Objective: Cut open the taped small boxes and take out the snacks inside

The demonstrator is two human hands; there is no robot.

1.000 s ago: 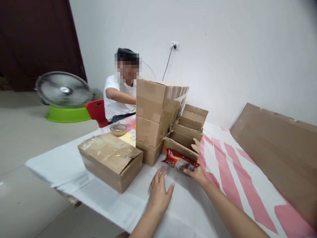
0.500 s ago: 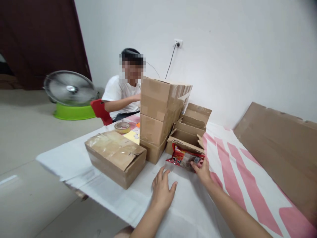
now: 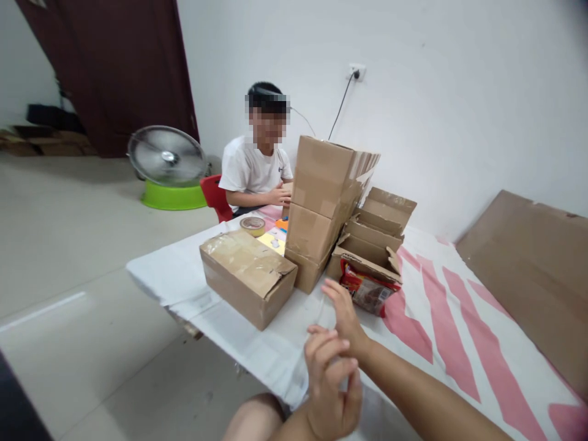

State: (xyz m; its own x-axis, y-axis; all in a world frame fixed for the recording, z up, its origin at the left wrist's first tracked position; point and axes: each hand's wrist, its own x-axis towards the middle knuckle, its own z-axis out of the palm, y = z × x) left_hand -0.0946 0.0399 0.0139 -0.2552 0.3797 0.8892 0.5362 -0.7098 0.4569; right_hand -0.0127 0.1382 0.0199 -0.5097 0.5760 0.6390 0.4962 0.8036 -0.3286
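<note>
My left hand is raised low in front, its fingers curled in towards the thumb. Whether anything lies in those fingers I cannot make out. Just beyond and partly behind it, my right hand has its fingers stretched out over the tablecloth. A faint clear strip shows near the right fingers, too blurred to name. The red snack packet leans against the front of an open cardboard box, apart from both hands.
Taped cardboard boxes stand stacked beside the open boxes. A closed box lies at the left, near a tape roll. A person sits across the table. A large cardboard sheet leans at the right; a fan stands behind.
My right hand has let go of the snack packet and moved left. My left hand has drawn back towards me and curled its fingers. The view has turned left.
</note>
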